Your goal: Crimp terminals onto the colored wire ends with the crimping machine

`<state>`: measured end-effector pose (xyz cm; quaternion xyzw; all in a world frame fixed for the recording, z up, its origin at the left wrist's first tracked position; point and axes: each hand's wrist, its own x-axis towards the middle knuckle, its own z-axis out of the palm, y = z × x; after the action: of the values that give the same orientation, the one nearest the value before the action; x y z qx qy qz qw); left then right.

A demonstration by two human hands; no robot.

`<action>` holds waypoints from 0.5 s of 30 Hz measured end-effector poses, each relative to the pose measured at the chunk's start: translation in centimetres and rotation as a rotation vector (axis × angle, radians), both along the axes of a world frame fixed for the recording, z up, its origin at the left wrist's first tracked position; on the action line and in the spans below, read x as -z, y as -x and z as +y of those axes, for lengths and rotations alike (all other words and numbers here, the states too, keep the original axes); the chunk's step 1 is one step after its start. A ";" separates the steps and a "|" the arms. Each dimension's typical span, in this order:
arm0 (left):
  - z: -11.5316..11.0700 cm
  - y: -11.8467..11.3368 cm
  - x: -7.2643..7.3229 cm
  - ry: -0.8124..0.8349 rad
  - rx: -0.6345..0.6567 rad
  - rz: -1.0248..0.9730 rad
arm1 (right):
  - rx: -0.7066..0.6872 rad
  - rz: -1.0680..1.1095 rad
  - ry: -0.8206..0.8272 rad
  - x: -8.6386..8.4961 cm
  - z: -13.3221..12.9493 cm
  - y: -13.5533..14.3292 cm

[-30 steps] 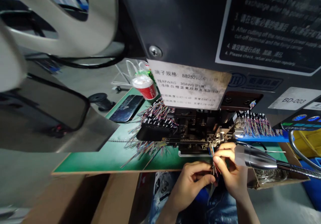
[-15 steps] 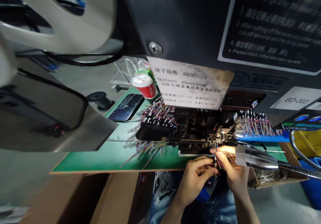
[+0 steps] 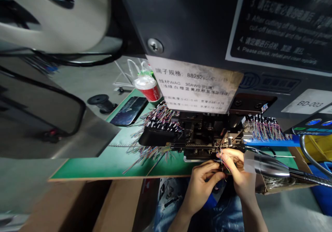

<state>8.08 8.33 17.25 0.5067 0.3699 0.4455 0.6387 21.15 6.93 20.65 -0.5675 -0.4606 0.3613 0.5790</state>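
Note:
A small bundle of thin coloured wires (image 3: 221, 154) stands between my two hands, in front of the crimping machine (image 3: 197, 145). My left hand (image 3: 203, 181) pinches the lower part of the bundle between thumb and fingers. Higher up, my right hand (image 3: 237, 166) has thumb and forefinger closed on the wires, close below the machine's lit crimping spot (image 3: 228, 141). The wire ends fan out and are too fine to tell apart. A metal lamp head (image 3: 269, 164) partly covers my right hand.
Heaps of coloured wires (image 3: 158, 117) lie left of the machine on the green table (image 3: 103, 169), with more wires (image 3: 268, 128) in a blue tray at right. A phone (image 3: 129, 110), a red cup (image 3: 150, 90) and a cardboard box (image 3: 278, 188) are nearby.
My hands stay at nearly the same spot; some coloured wires that fanned out between them now lie differently. The camera view has shifted slightly.

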 end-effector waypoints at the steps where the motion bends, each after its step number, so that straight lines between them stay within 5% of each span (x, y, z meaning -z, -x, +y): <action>1: 0.0 0.0 0.0 -0.002 -0.001 -0.003 | 0.000 0.000 -0.003 0.0 0.0 0.0; 10: -0.1 0.3 -0.4 0.057 -0.019 -0.061 | -0.011 -0.044 -0.046 1.1 -0.1 -0.1; 15: 0.1 1.9 -1.7 0.199 0.191 -0.156 | -0.070 -0.209 -0.200 0.5 -0.6 -0.7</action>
<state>6.22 8.40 18.96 0.4379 0.3116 0.3818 0.7519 21.85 6.36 20.16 -0.5253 -0.5714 0.2725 0.5686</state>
